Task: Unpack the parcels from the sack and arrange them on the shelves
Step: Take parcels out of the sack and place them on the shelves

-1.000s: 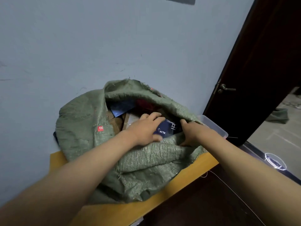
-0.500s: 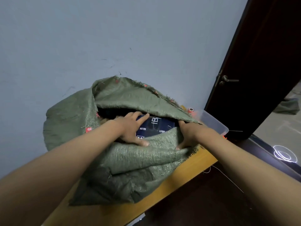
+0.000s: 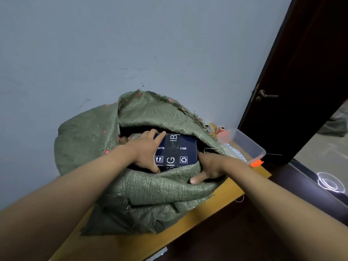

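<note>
Pale blue wall point(image 3: 131, 44) fills most of the head view, with a dark door point(image 3: 310, 72) standing to the right and a yellow-topped table point(image 3: 231, 193) pushed against the wall. On that table slumps a green woven sack point(image 3: 90, 144), its mouth turned toward the person.

Both arms reach into the opening. The left hand point(image 3: 146, 149) is wrapped around the left edge of a dark blue parcel point(image 3: 180, 149), fingers spread over its top face and the thumb tucked under at the near corner. The right hand point(image 3: 209, 166) presses on the sack's near lip beside the parcel's right edge, thumb out over the cloth; whether its fingers actually reach the box I cannot tell, since the fold hides them. The parcel lies half out of the mouth, printed side up, with more brownish packages point(image 3: 132, 136) dim behind it.

From where I stand, the worry is the frayed cloth: the upper flap hangs over the box and could snag a corner as it comes out, dragging the whole sack forward off the table edge. A one-sided grip may also let the box twist and slip. To the right, a clear plastic tub point(image 3: 250, 147) sits right against the sack and might get shoved.
</note>
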